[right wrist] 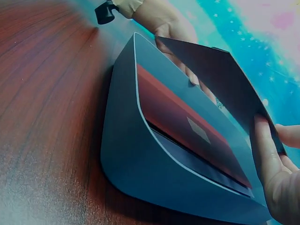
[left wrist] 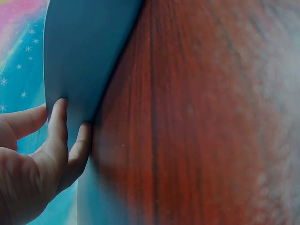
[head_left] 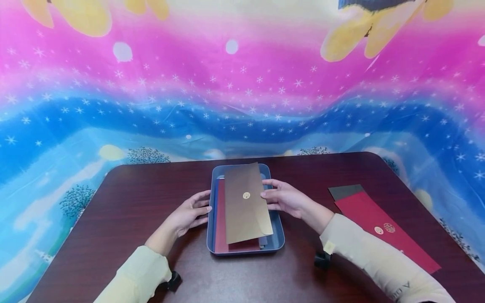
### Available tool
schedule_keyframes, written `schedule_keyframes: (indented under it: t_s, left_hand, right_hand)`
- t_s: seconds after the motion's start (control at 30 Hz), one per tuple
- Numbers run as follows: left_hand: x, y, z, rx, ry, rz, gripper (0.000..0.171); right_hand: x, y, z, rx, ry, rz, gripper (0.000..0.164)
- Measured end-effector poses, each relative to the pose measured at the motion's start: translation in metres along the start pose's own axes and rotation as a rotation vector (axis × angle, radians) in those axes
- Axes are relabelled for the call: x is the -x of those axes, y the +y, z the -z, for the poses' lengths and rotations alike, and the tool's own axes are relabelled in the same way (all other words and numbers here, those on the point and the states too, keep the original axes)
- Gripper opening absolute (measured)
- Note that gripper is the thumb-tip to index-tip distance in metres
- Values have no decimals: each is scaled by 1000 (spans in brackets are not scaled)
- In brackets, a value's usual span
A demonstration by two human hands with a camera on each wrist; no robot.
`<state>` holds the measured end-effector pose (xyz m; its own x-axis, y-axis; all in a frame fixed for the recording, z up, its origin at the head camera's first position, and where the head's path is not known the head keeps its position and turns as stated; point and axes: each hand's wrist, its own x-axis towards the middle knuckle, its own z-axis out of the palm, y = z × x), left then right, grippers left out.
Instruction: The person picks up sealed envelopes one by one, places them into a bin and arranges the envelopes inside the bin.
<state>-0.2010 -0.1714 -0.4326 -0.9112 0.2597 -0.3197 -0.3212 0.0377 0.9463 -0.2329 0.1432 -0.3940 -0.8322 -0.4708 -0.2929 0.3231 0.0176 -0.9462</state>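
Observation:
In the head view, a blue-grey tray (head_left: pixel 281 240) holds several envelopes, among them a red envelope (head_left: pixel 221 219) at its left side. My right hand (head_left: pixel 288 198) pinches the right edge of a brown-gold envelope (head_left: pixel 246 210) with a round gold seal, thumb on one face and fingers on the other. That envelope is tilted above the tray, and the right wrist view shows a gap between it and the red envelope (right wrist: pixel 173 110) below. At the tray's left wall, my left hand (head_left: pixel 187 214) holds the rim, thumb at the top and fingers against the outside.
To the right on the dark wooden table (head_left: pixel 151 185), a red envelope with gold emblems (head_left: pixel 379 219) overlaps a dark envelope (head_left: pixel 345 192), partly beneath my right forearm. A patterned cloth (head_left: pixel 227 105) hangs behind the table.

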Motion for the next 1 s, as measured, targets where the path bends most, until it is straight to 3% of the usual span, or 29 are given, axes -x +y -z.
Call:
schedule_keyframes:
  t_s: [0.57,1.0]
  left_hand:
    - [2,1,-1,-7,4,6,60]
    - [2,1,-1,-3,3,5,60]
  right_hand:
    - [0,7,-1,48,-30,-58,64]
    - [17,-3,9,111,-130,-86,66]
